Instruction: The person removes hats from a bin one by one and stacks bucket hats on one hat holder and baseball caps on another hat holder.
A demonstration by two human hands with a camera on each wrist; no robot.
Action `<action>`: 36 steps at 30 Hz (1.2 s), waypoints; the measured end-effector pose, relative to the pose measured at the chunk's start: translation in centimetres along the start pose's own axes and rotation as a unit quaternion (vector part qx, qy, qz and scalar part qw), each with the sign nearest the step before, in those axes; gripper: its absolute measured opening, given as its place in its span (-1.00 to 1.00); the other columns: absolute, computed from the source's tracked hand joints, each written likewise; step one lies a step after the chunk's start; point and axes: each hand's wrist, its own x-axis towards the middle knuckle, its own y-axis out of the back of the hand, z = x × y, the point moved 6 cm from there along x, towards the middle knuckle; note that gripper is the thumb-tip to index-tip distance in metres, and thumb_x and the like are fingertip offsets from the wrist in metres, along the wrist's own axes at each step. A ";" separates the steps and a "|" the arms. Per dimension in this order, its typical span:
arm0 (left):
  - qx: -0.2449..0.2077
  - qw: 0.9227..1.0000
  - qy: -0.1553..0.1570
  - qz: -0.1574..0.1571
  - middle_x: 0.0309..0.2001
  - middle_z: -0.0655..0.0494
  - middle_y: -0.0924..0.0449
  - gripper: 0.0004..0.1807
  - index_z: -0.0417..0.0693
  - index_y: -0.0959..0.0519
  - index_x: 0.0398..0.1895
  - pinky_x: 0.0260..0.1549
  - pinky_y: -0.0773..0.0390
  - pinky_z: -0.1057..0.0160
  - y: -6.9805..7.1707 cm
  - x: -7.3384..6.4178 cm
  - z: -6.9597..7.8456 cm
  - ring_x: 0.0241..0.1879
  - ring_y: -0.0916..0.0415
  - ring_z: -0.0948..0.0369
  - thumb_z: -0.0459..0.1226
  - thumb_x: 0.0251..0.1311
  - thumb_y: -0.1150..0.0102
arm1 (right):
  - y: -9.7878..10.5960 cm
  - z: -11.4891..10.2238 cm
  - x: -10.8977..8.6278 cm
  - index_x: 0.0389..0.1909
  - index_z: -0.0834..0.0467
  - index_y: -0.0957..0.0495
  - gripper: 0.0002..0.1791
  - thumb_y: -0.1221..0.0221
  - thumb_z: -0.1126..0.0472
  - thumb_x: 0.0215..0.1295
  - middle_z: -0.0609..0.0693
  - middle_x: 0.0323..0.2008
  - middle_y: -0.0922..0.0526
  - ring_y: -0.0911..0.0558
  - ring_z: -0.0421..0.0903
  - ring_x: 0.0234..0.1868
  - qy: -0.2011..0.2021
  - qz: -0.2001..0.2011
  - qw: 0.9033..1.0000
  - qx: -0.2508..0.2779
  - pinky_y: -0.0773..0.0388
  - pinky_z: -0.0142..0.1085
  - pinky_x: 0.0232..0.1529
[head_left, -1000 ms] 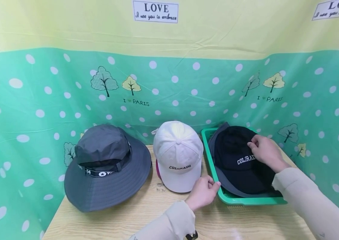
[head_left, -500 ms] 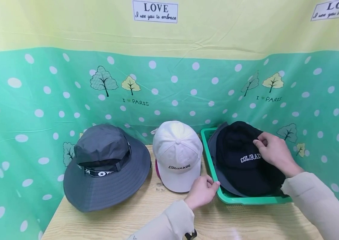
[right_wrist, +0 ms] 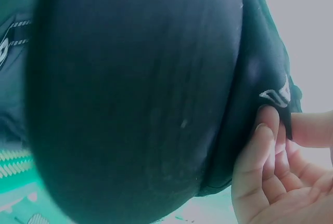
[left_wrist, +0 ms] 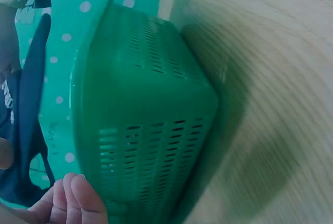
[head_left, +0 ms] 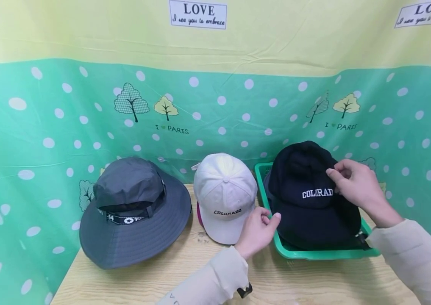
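My right hand (head_left: 356,184) pinches the side of a black COLORADO baseball cap (head_left: 303,173), its thumb on one face of the fabric and fingers on the other in the right wrist view. The cap is raised over a green plastic basket (head_left: 307,255), brim toward me. Beneath it, a dark grey hat (right_wrist: 18,78) with a printed band lies in the basket, mostly hidden. My left hand (head_left: 257,231) is by the basket's near left corner, thumb and fingers apart and loosely bent. In the left wrist view its fingertips (left_wrist: 86,193) are close to the basket wall; contact cannot be told.
A white COLORADO cap (head_left: 226,190), with a dark pink edge under it, sits left of the basket. Farther left stands a wide-brimmed grey hat (head_left: 135,212). A dotted green and yellow curtain (head_left: 219,84) closes off the back and sides of the wooden table (head_left: 184,275).
My right hand has lifted the black cap upward and slightly right from the grey hat in the basket. The left hand has risen a little, its thumb coming off the basket rim.
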 end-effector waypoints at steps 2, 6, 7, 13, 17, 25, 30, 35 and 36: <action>-0.027 1.000 -0.015 -0.004 -0.47 0.24 -0.42 -0.58 -0.29 -0.50 -0.15 -0.35 -0.48 0.39 -0.2 0.1 0.2 -0.48 -0.40 0.41 -0.05 0.28 -0.12 | -0.1 -0.4 -0.3 -0.21 0.23 -0.48 -0.58 -0.03 -0.11 0.39 0.04 -0.56 -0.60 -0.58 -0.07 -0.57 -0.007 -0.011 1.000 0.012 -0.49 -0.25 -0.53; -0.135 0.990 -0.013 -0.035 -0.47 0.20 -0.47 -0.65 -0.33 -0.42 -0.09 -0.52 -0.58 0.27 -0.8 0.2 0.2 -0.56 -0.50 0.34 -0.17 0.33 -0.07 | -0.7 -0.7 -1.0 -0.19 0.27 -0.47 -0.55 -0.04 -0.10 0.39 0.06 -0.57 -0.61 -0.60 -0.06 -0.58 -0.021 -0.033 0.998 0.046 -0.55 -0.24 -0.52; -0.159 0.986 -0.008 -0.041 -0.49 0.18 -0.48 -0.69 -0.33 -0.40 -0.10 -0.55 -0.60 0.21 -0.9 0.2 0.3 -0.59 -0.52 0.29 -0.21 0.33 -0.07 | -0.9 -0.6 -1.2 -0.19 0.28 -0.47 -0.55 -0.04 -0.10 0.39 0.06 -0.57 -0.61 -0.61 -0.05 -0.58 -0.024 -0.037 0.998 0.052 -0.55 -0.24 -0.52; -0.239 0.970 0.022 -0.046 -0.60 0.16 -0.37 -0.85 -0.31 -0.33 -0.20 -0.68 -0.50 0.28 -1.2 0.3 0.3 -0.70 -0.44 0.20 -0.45 0.25 -0.08 | -2.3 0.7 -2.1 -0.18 0.33 -0.43 -0.54 -0.03 -0.06 0.41 0.09 -0.57 -0.62 -0.62 -0.03 -0.58 -0.050 -0.060 0.993 0.088 -0.59 -0.23 -0.51; -0.287 0.956 0.039 -0.057 -0.60 0.13 -0.38 -0.86 -0.31 -0.32 -0.19 -0.69 -0.44 0.37 -1.2 0.2 0.6 -0.74 -0.39 0.25 -0.51 0.25 -0.04 | -3.4 2.0 -2.7 -0.15 0.36 -0.41 -0.52 -0.03 -0.06 0.41 0.07 -0.58 -0.61 -0.62 -0.04 -0.57 -0.072 -0.076 0.989 0.104 -0.60 -0.22 -0.51; -0.338 0.937 0.047 -0.074 -0.54 0.09 -0.46 -0.87 -0.36 -0.34 -0.16 -0.65 -0.48 0.34 -1.2 0.4 0.5 -0.69 -0.44 0.26 -0.54 0.26 0.01 | -4.7 3.7 -3.8 -0.04 0.39 -0.40 -0.46 0.05 -0.08 0.45 0.15 -0.39 -0.56 -0.62 -0.02 -0.49 -0.098 -0.112 0.978 0.143 -0.61 -0.20 -0.45; -0.373 0.923 0.066 -0.066 -0.51 0.08 -0.50 -0.86 -0.37 -0.36 -0.13 -0.59 -0.48 0.33 -0.6 0.8 0.5 -0.65 -0.44 0.27 -0.53 0.27 0.00 | -4.3 4.6 -4.4 -0.05 0.36 -0.39 -0.49 0.09 -0.07 0.47 0.16 -0.37 -0.54 -0.56 -0.01 -0.53 -0.093 -0.085 0.983 0.134 -0.55 -0.22 -0.53; -0.402 0.911 0.069 -0.056 -0.48 0.10 -0.51 -0.87 -0.31 -0.35 -0.13 -0.56 -0.47 0.32 0.1 1.2 0.8 -0.61 -0.43 0.28 -0.52 0.29 0.02 | -4.4 5.7 -5.1 0.07 0.41 -0.33 -0.41 0.14 -0.10 0.48 0.22 -0.23 -0.54 -0.54 -0.05 -0.49 -0.109 -0.093 0.982 0.122 -0.56 -0.20 -0.51; -0.405 0.910 0.069 -0.054 -0.47 0.10 -0.51 -0.87 -0.31 -0.36 -0.13 -0.55 -0.47 0.32 0.2 1.3 0.9 -0.60 -0.44 0.29 -0.51 0.29 0.02 | -4.7 5.8 -5.3 0.11 0.42 -0.30 -0.37 0.16 -0.12 0.48 0.24 -0.18 -0.54 -0.56 -0.08 -0.45 -0.118 -0.110 0.978 0.129 -0.58 -0.20 -0.47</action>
